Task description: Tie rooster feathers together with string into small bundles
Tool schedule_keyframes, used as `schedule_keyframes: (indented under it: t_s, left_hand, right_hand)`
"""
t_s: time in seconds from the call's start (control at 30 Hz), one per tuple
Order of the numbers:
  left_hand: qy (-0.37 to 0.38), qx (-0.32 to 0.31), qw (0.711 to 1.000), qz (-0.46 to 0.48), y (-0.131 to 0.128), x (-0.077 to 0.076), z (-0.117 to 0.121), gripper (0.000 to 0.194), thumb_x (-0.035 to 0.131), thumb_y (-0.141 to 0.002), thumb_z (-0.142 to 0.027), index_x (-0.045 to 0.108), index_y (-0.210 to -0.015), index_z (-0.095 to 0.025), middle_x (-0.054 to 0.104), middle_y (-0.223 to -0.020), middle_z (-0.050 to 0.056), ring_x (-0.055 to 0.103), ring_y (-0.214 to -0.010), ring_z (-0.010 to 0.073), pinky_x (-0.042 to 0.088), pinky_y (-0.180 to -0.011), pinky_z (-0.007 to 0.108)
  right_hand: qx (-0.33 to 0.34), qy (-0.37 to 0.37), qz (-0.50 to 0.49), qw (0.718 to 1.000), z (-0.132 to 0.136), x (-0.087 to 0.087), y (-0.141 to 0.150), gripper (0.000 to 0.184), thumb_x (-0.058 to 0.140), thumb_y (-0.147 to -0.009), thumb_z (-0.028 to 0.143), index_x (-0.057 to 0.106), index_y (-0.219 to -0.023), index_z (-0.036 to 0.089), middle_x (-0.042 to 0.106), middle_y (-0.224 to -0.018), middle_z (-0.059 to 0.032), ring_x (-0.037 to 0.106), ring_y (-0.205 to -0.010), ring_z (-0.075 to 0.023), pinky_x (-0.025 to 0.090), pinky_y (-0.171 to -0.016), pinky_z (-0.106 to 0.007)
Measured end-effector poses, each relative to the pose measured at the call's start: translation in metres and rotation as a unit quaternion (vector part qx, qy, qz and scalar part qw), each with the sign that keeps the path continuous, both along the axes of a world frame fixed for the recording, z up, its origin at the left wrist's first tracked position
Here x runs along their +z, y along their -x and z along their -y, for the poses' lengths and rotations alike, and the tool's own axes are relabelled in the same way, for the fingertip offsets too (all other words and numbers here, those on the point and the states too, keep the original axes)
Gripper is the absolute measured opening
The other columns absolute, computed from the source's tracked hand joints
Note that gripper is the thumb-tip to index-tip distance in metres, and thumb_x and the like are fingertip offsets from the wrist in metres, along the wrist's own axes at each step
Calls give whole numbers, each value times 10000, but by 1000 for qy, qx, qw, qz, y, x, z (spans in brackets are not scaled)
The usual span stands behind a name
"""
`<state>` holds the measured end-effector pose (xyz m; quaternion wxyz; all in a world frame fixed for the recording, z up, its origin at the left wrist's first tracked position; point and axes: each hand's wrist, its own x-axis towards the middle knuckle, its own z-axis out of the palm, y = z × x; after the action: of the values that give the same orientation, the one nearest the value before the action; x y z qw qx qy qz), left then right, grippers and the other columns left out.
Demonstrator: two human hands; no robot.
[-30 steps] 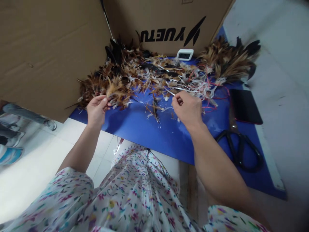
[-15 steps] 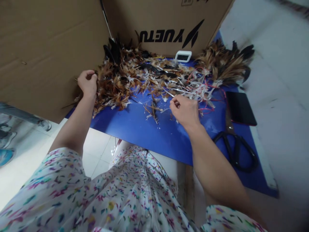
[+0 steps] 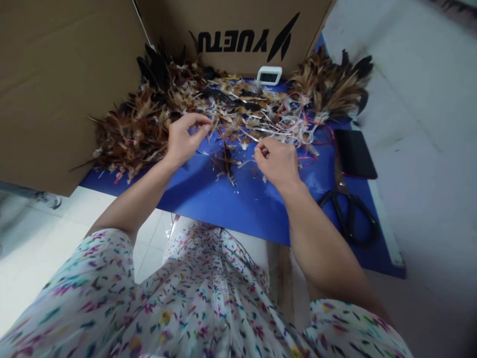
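My left hand (image 3: 187, 138) is over the middle of the blue table (image 3: 201, 199), its thumb and forefinger pinched at the near edge of the loose brown feathers (image 3: 238, 117). What sits between those fingertips is too small to make out. Curled closed, my right hand (image 3: 276, 160) is to the right of it, and a thin white strip (image 3: 246, 162) runs into its fingers. Just beyond this hand lies a tangle of white strips (image 3: 294, 130). A small dark feather bunch (image 3: 225, 161) rests on the table between my hands.
Brown feathers (image 3: 130, 132) are heaped at left against cardboard (image 3: 55, 89). Behind stands a printed box (image 3: 231, 15) with a white digital timer (image 3: 269, 75) before it. At right are a feather bundle (image 3: 331, 89), red string (image 3: 308, 158), a black phone (image 3: 355, 153) and scissors (image 3: 350, 216).
My left hand has moved right from the feather heap to the table's middle, nearer my right hand. The right hand stays closed in about the same spot. The whole view has shifted slightly.
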<state>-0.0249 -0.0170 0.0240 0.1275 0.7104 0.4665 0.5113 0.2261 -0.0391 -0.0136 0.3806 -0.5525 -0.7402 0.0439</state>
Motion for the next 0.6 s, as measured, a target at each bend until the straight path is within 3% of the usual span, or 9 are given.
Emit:
schedule_keyframes:
  t_s: [0.2,0.43,0.6]
  left_hand:
    - [69,-35,997,-31,-27,-19,-20,81,669,-790,-183,726,-847,-188,730,-843,25,641,-824,166,479,-822,286]
    - [111,-43,985,-126,-25,-47,-37,105,702,-756,-199,744,-851,-192,693,-811,39,589,-737,165,461,-782,310]
    - [98,-63,979,-165,-23,-61,-32,152,742,-773,-232,742,-916,-182,680,-880,57,620,-855,191,472,-849,328]
  right_hand:
    - [-22,10,-5,1000,-3,1,-6,135,535,-852,210,659,-800,211,663,-725,-51,585,-676,-184,456,-712,-345]
    - [-19,16,-5,1000,-4,0,-9,129,533,-849,211,649,-792,216,652,-718,-46,590,-675,-191,465,-725,-358]
    - [-16,24,11,1000,-5,-3,-9,130,529,-840,193,647,-786,204,655,-717,-47,601,-669,-180,467,-706,-335]
